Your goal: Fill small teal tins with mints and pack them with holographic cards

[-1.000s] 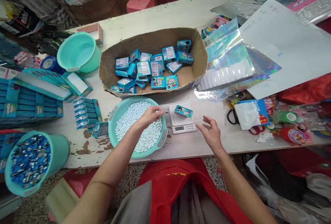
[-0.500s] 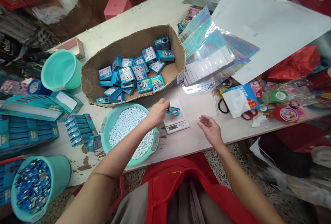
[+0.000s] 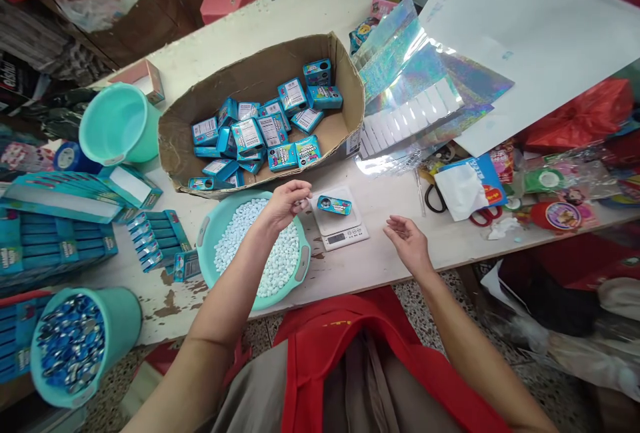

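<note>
A small blue candy box [image 3: 334, 205] with a round dark opening at one end rests on the white digital kitchen scale [image 3: 345, 238]. My left hand [image 3: 289, 203] is just left of the scale, above the turquoise basin [image 3: 203, 246] of small white candies [image 3: 283, 263]. Its fingers are pinched together; what may be between them is too small to make out. To the right of the scale, apart from it, my right hand [image 3: 409, 243] hovers with loosely curled fingers and holds nothing.
Behind the basin stands a cardboard box [image 3: 173, 133] with several blue candy boxes [image 3: 273, 129]. Turquoise buckets [image 3: 120, 123] and blue cartons [image 3: 60, 239] are at left. Holographic sheets [image 3: 395, 53], scissors [image 3: 435, 199] and tape [image 3: 547, 181] lie at right.
My left hand has drawn back leftward from the candy box to above the basin, uncovering the round opening. My right hand stays almost in place. The view has shifted slightly.
</note>
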### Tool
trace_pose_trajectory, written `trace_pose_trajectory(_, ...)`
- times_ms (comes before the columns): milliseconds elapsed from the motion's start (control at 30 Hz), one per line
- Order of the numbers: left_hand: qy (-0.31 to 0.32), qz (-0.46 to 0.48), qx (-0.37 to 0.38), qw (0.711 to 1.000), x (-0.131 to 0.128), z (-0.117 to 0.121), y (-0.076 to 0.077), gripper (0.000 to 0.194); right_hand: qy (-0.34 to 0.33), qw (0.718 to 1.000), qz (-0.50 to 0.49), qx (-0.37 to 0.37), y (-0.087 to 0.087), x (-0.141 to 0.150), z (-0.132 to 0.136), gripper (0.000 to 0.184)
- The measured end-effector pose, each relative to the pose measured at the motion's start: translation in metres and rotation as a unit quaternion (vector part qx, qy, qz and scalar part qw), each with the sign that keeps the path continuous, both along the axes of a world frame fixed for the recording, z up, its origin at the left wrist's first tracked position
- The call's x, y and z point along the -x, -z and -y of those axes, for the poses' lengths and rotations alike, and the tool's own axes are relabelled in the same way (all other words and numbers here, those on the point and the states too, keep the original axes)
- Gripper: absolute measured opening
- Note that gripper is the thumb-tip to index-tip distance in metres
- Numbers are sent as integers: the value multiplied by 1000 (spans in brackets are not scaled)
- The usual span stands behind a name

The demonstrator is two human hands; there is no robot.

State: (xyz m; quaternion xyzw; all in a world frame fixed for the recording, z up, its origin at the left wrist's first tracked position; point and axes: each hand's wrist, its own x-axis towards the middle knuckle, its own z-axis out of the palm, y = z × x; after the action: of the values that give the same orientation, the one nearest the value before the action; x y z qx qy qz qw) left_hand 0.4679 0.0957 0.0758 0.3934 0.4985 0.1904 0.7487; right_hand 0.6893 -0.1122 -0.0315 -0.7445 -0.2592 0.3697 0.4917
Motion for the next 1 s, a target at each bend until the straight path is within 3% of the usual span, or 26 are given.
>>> trace_pose_trajectory(100,-128,54,92,986,26,3,5,18,3,1000,-4,0,0,4,0,49)
trace_pose_trajectory(200,-141,8,145,979,43,15,11,14,5,1000,-12,1,0,9,0,50)
trace_pose_trajectory(300,-64,-44,114,990,44,26,12,16,5,1000,-17,1,0,12,0,50)
trace_pose_trajectory(433,74,-91,-13,993,30,24,6,17,2,1000,-20,3,0,14,-2,49)
trace_pose_trajectory(567,178,-161,-136,961,9,12,6,8,-5,1000,-17,-1,0,14,-2,50)
trace_pose_trajectory(733,238,-208,-234,920,-9,6,8,15,8,1000,-19,1,4,9,2,50)
trace_pose_trajectory(800,254,-243,-265,898,-12,8,7,22,16,1000,-23,2,5,7,4,51)
trace_pose_trajectory(867,291,-289,-311,857,-13,13,8,23,25,999,-25,4,5,5,5,52)
trace_pose_trajectory(1000,397,-378,-409,730,-14,30,15,18,33,999,-30,18,2,3,2,53)
